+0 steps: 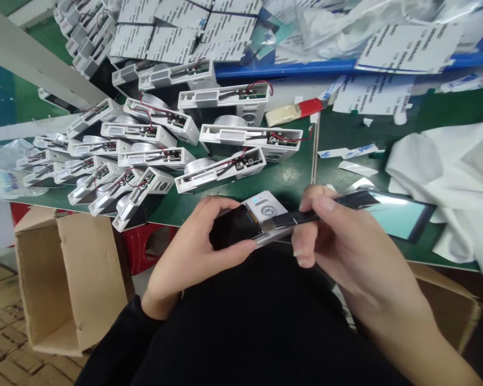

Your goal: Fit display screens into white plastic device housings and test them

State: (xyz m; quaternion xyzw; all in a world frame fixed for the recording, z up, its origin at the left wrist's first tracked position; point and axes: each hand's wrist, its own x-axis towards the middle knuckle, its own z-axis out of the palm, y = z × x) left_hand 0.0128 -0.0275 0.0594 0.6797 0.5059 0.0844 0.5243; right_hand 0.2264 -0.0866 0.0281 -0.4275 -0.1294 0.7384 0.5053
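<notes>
My left hand (pixel 201 246) is wrapped round a white camera-like device (pixel 270 209) with a dark screen (pixel 233 229), tilted over the table's front edge. A round button pad shows on the device's face. Thumb and index finger of my right hand (pixel 338 230) pinch a black strip (pixel 298 217), one end of which lies over the device's side. Behind these fingers a dark-edged, glossy panel (pixel 400 214) sticks out to the right; whether it joins the strip cannot be made out.
Several white open housings (pixel 249 136) with red wires stand on the green table (pixel 290 179) at the left and centre. A brush (pixel 293 111) with a red part, film scraps and a white cloth (pixel 459 161) lie behind and right. Cardboard box (pixel 92 268) below left.
</notes>
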